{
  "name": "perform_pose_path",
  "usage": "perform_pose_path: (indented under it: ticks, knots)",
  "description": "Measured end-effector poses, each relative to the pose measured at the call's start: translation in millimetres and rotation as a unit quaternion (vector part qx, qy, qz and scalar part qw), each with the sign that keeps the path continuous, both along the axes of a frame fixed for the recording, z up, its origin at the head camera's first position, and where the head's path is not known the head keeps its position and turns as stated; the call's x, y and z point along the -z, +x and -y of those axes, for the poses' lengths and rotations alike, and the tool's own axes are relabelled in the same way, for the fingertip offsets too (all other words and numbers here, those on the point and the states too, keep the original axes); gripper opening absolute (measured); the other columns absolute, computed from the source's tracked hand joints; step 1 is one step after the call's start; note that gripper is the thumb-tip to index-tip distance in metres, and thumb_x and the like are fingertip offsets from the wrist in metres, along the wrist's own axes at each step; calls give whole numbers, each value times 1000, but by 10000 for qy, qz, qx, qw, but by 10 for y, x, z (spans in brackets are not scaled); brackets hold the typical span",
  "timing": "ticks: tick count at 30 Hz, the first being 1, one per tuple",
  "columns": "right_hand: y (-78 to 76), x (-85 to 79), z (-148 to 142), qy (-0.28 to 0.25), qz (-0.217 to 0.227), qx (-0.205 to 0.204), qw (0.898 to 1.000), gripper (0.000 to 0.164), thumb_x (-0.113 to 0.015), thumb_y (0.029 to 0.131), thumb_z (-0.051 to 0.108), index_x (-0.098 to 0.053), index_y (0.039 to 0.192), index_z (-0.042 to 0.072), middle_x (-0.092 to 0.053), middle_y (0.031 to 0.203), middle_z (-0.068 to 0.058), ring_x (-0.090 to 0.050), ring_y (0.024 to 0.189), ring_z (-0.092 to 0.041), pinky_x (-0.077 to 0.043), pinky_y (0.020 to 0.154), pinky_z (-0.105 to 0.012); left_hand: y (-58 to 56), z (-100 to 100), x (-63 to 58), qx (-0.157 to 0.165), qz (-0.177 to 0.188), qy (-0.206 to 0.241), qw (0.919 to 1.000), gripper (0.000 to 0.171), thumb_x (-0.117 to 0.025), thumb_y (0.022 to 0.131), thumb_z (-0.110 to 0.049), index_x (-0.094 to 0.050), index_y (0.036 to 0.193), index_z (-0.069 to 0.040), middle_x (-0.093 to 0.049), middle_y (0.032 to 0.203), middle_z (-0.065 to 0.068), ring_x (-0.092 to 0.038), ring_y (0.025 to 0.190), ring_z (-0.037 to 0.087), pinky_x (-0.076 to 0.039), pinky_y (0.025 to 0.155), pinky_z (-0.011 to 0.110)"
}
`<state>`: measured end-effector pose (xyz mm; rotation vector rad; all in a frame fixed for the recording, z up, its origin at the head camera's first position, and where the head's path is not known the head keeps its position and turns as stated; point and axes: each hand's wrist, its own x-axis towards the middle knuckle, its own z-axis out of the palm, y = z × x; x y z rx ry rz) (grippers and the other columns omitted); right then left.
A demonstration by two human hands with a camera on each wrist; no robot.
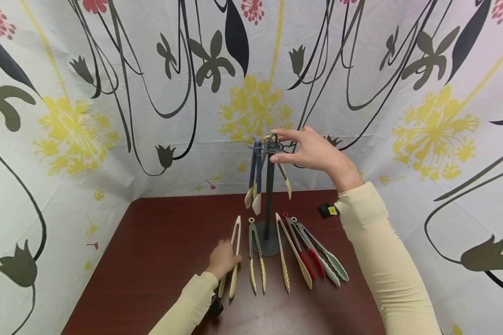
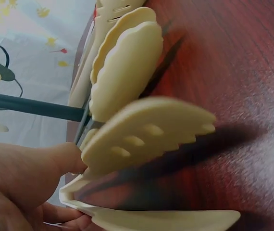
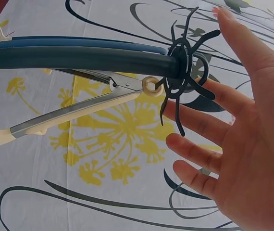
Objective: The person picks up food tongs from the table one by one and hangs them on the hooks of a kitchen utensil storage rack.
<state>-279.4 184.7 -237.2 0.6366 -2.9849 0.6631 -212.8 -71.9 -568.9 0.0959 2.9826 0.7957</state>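
Observation:
My left hand [image 1: 224, 257] grips a pair of cream tongs [image 1: 233, 284] low over the table, left of a dark upright stand [image 1: 270, 195]. In the left wrist view, the thumb lies against one arm of these tongs, and their scalloped, slotted head [image 2: 146, 137] spreads away from the other arm. My right hand [image 1: 314, 149] is raised at the stand's top, thumb and fingers spread about its ring of hooks [image 3: 179, 67]. Blue-handled tongs [image 1: 255, 172] hang on the left side of the ring. Another pair, metal and cream tongs [image 3: 79, 110], hangs by its loop from a hook.
Around the stand's round base [image 1: 270, 249] lie grey-and-cream tongs [image 1: 257, 256], beige tongs [image 1: 293, 251], red tongs [image 1: 312, 256] and mint-tipped tongs [image 1: 333, 263]. Floral cloth [image 1: 209, 116] hangs behind the dark red table [image 1: 151, 260].

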Motion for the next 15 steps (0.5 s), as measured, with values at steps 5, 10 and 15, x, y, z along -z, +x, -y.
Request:
perform_pose_path:
  ticks: [5,10,15]
  knots:
    - [-3,-2,-12,4,61,23,10000,82,-65,80,71,-35,151,44,-53,149,2,-40,130,-28,-42,100,-55,-73,33,-45,-158,-133,-95,9997,51,-74,77,-21,-59,115,11,-59,112,27,-59,73,30,-51,59,43]
    - [-2,1,-15,11,57,36,10000,82,-65,80,71,-35,151,43,-53,149,2,-39,134,-30,-41,102,-56,-135,49,-160,-344,-402,-12,9986,56,-75,79,-25,-57,121,8,-60,111,24,-64,84,35,-54,68,49]
    - [2,2,-10,-7,19,29,10000,83,-65,80,72,-35,151,42,-54,148,1,-39,134,-30,-41,102,-56,-171,66,-351,-567,-664,250,9959,62,-76,80,-26,-54,129,3,-59,116,22,-65,91,35,-55,72,50]
